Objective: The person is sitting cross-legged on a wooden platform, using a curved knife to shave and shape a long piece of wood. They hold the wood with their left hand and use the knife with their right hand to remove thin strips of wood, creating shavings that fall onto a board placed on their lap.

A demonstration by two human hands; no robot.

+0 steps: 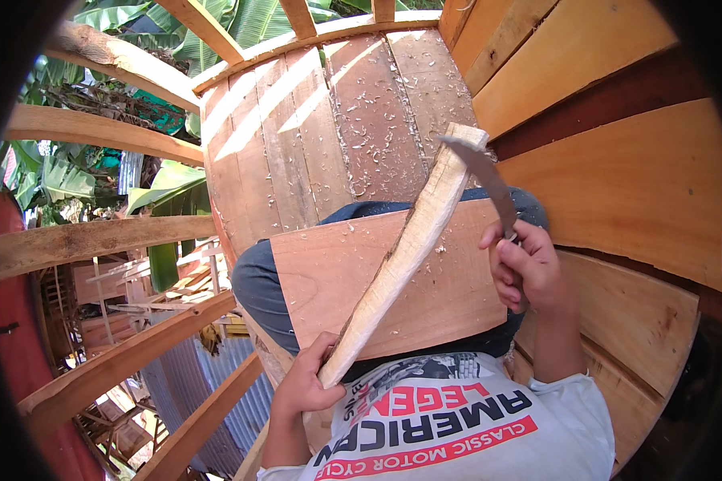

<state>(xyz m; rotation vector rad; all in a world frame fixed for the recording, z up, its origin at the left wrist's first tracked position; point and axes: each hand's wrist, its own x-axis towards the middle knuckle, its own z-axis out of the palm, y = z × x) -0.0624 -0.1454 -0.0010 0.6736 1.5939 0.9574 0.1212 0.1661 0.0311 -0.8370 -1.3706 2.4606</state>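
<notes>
A long, pale, roughly hewn piece of wood [409, 248] slants across my lap, with strips of dark bark along one edge. Its near end is gripped by my left hand [309, 377], fingers wrapped round it. My right hand [525, 264] is closed on the handle of a curved knife [489, 178], mostly hidden in the fist. The blade bends over the far end of the wood, its tip at or just above the surface; contact cannot be made out. Under the wood, a flat board [337, 280] rests on my crossed legs.
Wood shavings [369, 104] litter the plank floor [293, 152] ahead. A plank wall [602, 176] rises close on my right. To the left, rails of an open wooden railing [112, 244] stand before banana leaves [257, 28] and corrugated metal sheets [208, 385].
</notes>
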